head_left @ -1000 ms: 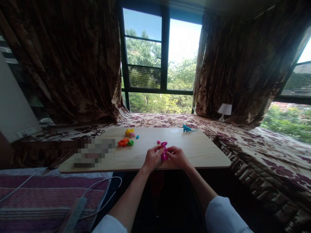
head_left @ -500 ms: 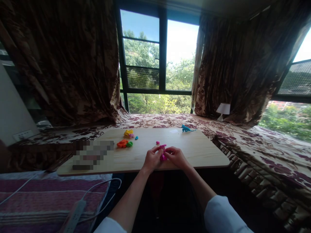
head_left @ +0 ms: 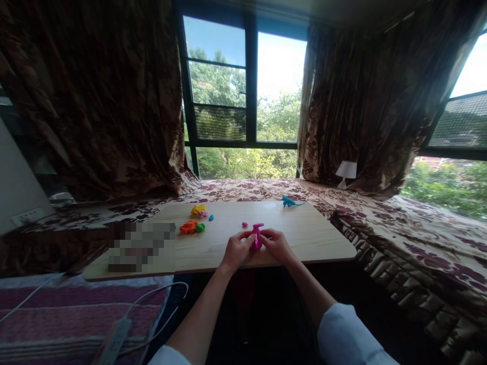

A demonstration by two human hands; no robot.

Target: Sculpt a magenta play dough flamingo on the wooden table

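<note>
1. Head view: the left hand (head_left: 236, 249) is nearly closed, its thumb and fingers pinching the left side of a magenta piece (head_left: 256, 244).
2. The right hand (head_left: 279, 247) pinches the same piece from the right, fingers curled in.
3. The magenta piece stands roughly upright between the fingertips, close to the near edge of the wooden table (head_left: 312, 238); its flattened top shows above the hands.
4. Any writing on the pixelated item (head_left: 139, 248) at the table's left end is masked; marks on the power strip (head_left: 114, 338) are too small to read.
5. Both forearms cross the near edge. Bare wood lies to the right of the right hand, and between the hands and the blue figure (head_left: 289, 202) near the far edge.
6. A small pink lump (head_left: 244, 224) sits just beyond the left hand; orange (head_left: 188, 227) and green lumps (head_left: 200, 228) touch farther left.
7. Compared with the previous frame, the magenta top is more exposed, and the scene sits slightly farther left in view.
</note>
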